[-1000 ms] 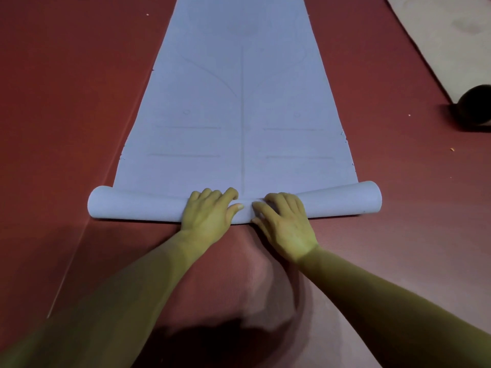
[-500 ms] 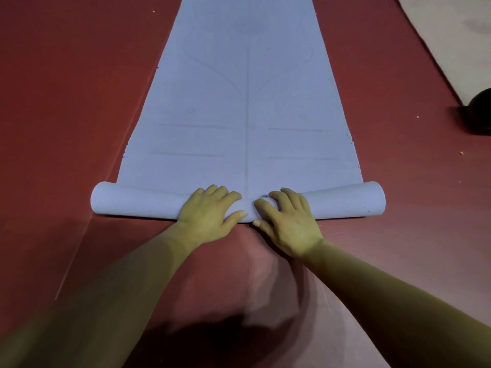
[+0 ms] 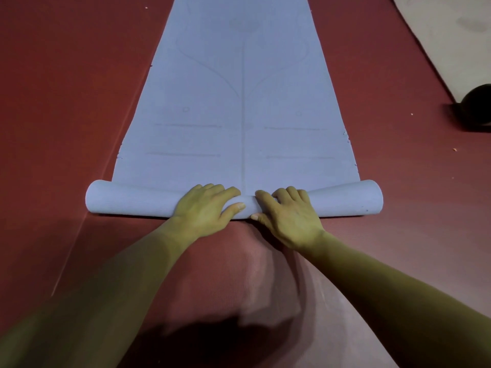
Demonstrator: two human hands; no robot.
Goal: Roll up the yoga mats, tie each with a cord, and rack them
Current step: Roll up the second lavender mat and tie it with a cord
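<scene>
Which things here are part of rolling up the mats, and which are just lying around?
In the job: pale blue foam yoga mat, partly rolled; left hand and right hand gripping its roll; flat beige mat, likely next.
Lying about: dark round object at the right edge; red floor matting.

Forearms point(image 3: 119, 274) bare to frame edge; left hand point(image 3: 204, 208), right hand point(image 3: 289, 216) bare, nails short.
</scene>
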